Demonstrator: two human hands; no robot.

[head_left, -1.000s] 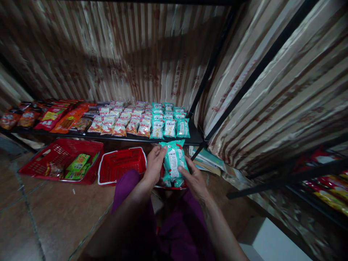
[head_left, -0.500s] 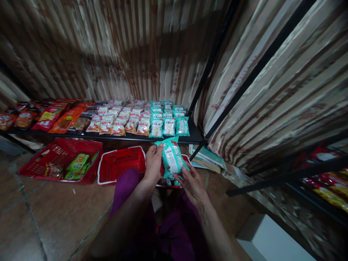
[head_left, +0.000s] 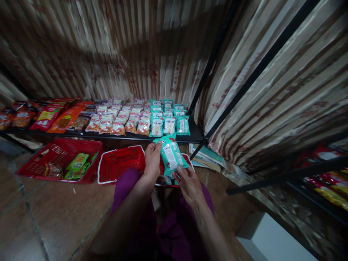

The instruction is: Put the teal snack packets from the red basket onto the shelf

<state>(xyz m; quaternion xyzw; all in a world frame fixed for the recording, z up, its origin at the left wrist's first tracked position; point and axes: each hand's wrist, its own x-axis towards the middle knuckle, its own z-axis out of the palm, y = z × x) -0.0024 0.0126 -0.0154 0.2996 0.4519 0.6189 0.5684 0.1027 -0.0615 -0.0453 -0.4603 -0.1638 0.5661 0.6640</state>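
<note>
Between my hands is a teal snack bag (head_left: 172, 155) with a white label panel, tilted toward me. My left hand (head_left: 152, 159) grips its upper left corner, thumb on top. At its lower right edge, the fingers of my right hand (head_left: 188, 183) pinch the bag. Below it, a red basket (head_left: 190, 163) with more teal bags inside is mostly hidden by the bag and my hands. Just beyond, rows of matching teal bags (head_left: 169, 126) stand at the right end of a black shelf (head_left: 194, 135).
Left of the teal rows lie white-and-red snack bags (head_left: 118, 125), then orange and red packets (head_left: 65, 119). On the floor are a red basket with a white rim (head_left: 122, 163) and another red basket (head_left: 89, 145) holding green packets. A white box (head_left: 274, 239) sits lower right.
The teal bag has shifted slightly left and toward the shelf, still held by both hands. My right hand has moved a little left with its fingers closer on the bag.
</note>
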